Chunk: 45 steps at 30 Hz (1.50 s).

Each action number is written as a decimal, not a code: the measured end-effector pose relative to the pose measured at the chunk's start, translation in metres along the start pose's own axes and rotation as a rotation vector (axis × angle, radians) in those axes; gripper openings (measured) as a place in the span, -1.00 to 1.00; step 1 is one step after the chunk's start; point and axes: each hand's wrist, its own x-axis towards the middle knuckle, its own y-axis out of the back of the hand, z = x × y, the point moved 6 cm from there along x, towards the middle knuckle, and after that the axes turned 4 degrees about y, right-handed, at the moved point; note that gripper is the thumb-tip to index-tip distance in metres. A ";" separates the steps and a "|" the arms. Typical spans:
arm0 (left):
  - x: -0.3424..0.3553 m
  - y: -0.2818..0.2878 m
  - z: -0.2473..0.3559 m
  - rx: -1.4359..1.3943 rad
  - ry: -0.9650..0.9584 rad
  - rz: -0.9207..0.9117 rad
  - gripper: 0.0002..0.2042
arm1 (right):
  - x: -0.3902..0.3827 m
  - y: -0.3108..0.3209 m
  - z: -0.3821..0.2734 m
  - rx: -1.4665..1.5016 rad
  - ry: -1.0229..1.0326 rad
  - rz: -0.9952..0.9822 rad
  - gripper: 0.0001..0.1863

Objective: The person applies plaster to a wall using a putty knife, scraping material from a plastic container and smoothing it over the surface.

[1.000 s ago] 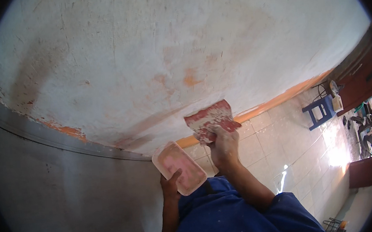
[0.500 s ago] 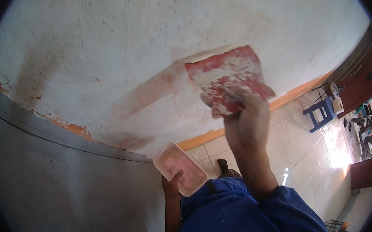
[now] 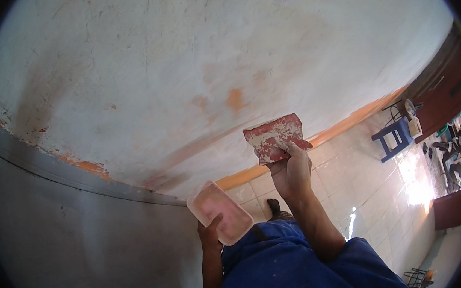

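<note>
My right hand (image 3: 292, 172) is closed on a wide red putty spreader (image 3: 275, 135) caked with pale, dried-looking filler. The spreader's far edge lies at or very near the lower part of the whitish wall (image 3: 142, 80); whether it touches I cannot tell. On the left, my left hand (image 3: 210, 234) grips a shallow rectangular plastic tray (image 3: 226, 213), thumb over its near side and fingers hidden beneath. Pinkish residue coats the inside of the tray. Above the spreader, an orange patch (image 3: 235, 99) shows through the wall's smeared coat.
A grey panel (image 3: 80, 239) meets the wall at left, along a flaking orange edge. Tiled floor (image 3: 348, 169) stretches to the right, with a blue plastic stool (image 3: 393, 139) on it. Beyond, a reddish-brown door (image 3: 446, 100) stands near a bright doorway with cluttered items.
My right hand has brought the spreader down the wall, closer to the floor. Orange patches now show where the spreader was. The tray has barely shifted.
</note>
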 end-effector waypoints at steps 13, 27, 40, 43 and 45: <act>0.027 0.001 -0.007 0.040 -0.076 0.048 -0.60 | 0.049 -0.026 -0.021 -0.095 -0.025 -0.168 -0.78; 0.037 -0.026 -0.010 -0.007 -0.064 0.031 -0.59 | 0.031 -0.071 -0.078 -0.107 0.122 -0.282 -0.80; 0.034 -0.030 -0.030 -0.087 -0.021 0.031 -0.58 | 0.069 -0.020 -0.021 -0.200 0.076 -0.339 -0.89; 0.029 -0.035 -0.027 -0.155 0.025 -0.025 -0.63 | 0.047 -0.062 -0.044 -0.090 0.027 -0.245 -0.83; 0.028 -0.034 -0.034 -0.243 0.069 -0.040 -0.64 | 0.036 -0.075 -0.061 -0.099 0.063 -0.285 -0.82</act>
